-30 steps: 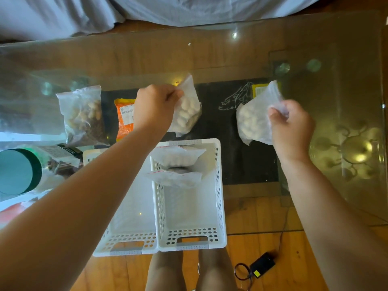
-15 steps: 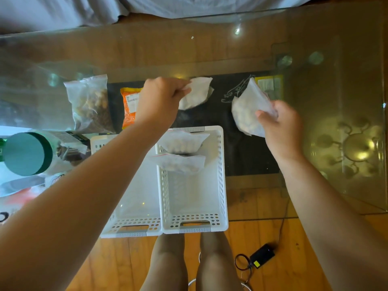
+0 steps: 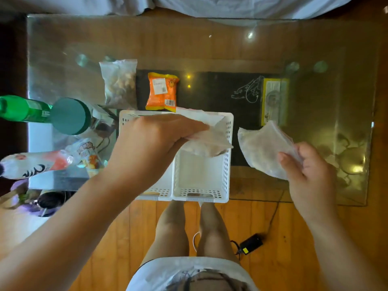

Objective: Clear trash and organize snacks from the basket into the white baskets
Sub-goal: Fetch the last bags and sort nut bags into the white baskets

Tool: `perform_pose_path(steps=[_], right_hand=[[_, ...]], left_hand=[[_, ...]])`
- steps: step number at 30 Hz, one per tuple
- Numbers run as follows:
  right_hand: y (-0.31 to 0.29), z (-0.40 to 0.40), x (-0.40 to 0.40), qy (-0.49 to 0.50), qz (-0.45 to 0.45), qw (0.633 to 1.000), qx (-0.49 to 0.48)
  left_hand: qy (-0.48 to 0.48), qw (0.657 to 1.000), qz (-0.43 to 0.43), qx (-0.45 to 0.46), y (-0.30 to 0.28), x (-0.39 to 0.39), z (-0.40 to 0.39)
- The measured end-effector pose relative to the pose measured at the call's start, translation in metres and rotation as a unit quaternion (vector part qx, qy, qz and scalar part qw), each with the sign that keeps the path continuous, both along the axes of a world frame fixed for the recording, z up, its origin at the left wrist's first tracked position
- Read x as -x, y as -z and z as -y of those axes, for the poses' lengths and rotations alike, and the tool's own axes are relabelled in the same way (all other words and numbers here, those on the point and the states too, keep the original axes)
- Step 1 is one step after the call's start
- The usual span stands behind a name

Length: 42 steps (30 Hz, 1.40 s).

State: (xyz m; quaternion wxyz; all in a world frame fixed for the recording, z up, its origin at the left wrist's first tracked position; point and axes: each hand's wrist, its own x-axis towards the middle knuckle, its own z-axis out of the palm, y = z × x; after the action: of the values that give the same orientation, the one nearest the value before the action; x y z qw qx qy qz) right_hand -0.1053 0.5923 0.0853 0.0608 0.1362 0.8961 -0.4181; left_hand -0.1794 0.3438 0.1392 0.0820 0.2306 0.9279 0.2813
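Right now the left hand pinches a clear snack bag over the right white basket; the right hand grips another clear bag beside it, above the glass worktop.

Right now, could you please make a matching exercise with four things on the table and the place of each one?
Things:
1. orange snack packet
2. green bottle
3. clear bag in the left hand
4. clear bag in the right hand

Places:
A. over the right white basket
B. lying at the table's left edge
C. beyond the baskets, on the glass
D. to the right of the baskets

Pairs: 1-C, 2-B, 3-A, 4-D
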Motion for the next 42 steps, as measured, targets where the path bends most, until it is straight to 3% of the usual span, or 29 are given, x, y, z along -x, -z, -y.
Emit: perform_pose_path(steps=[7,11,15,18,22,29,34,38,42], right_hand=[[0.008,0.029,-0.015,-0.177,0.086,0.98,-0.001],[0.034,0.057,-0.009,-0.254,0.095,0.963,-0.016],[0.071,0.087,0.007,-0.306,0.116,0.945,-0.03],[0.104,0.106,0.023,-0.327,0.179,0.927,-0.037],[0.133,0.119,0.043,-0.289,0.258,0.922,-0.026],[0.141,0.112,0.055,-0.305,0.267,0.914,0.004],[0.143,0.106,0.052,-0.27,0.275,0.922,0.02],[0.135,0.098,0.039,-0.226,0.26,0.937,0.053],[0.13,0.083,0.015,-0.16,0.257,0.95,0.08]], left_hand=[[-0.003,0.985,0.161,0.054,0.051,-0.066,0.011],[0.023,0.961,0.229,0.155,0.093,-0.087,0.013],[0.019,0.947,0.285,0.147,0.12,-0.092,0.007],[0.016,0.94,0.308,0.149,0.135,-0.089,-0.002],[0.01,0.94,0.306,0.15,0.144,-0.08,-0.013],[0.021,0.937,0.335,0.096,0.141,-0.073,-0.012],[0.023,0.915,0.368,0.16,0.152,-0.07,-0.006],[-0.043,0.898,0.411,0.151,0.162,-0.067,0.009],[-0.122,0.898,0.38,0.185,0.166,-0.07,0.027]])
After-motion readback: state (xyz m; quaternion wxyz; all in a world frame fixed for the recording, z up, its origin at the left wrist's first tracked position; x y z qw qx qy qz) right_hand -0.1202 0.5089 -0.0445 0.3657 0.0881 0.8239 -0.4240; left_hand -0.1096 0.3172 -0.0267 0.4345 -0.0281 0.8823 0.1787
